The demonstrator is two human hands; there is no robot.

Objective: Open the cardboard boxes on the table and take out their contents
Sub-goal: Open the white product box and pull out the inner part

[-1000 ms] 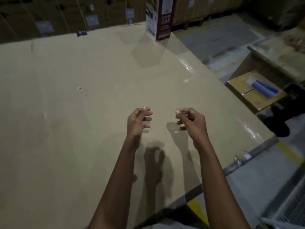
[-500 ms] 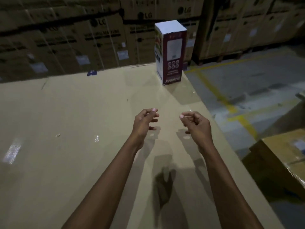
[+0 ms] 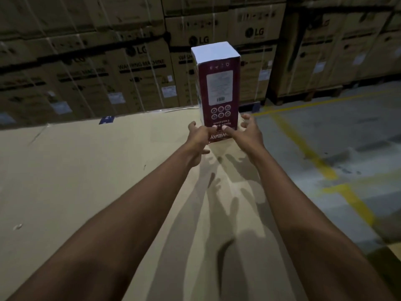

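Note:
A tall maroon and white product box (image 3: 219,83) stands upright at the far edge of the cardboard-covered table (image 3: 86,170), its print upside down and its white top closed. My left hand (image 3: 198,139) reaches to the box's lower left corner, fingers spread, fingertips at its front face. My right hand (image 3: 245,132) is at the lower right corner, fingers spread around that edge. Neither hand grips the box; both arms are stretched far forward.
Stacked brown washing machine cartons (image 3: 130,68) form a wall behind the table. To the right, the table edge drops to a concrete floor (image 3: 336,137) with yellow lines. A blue label (image 3: 106,119) lies at the table's far edge.
My view has risen and moved toward the box. Both hands went from loosely curled over the table to stretched forward with fingers spread at the base of the box.

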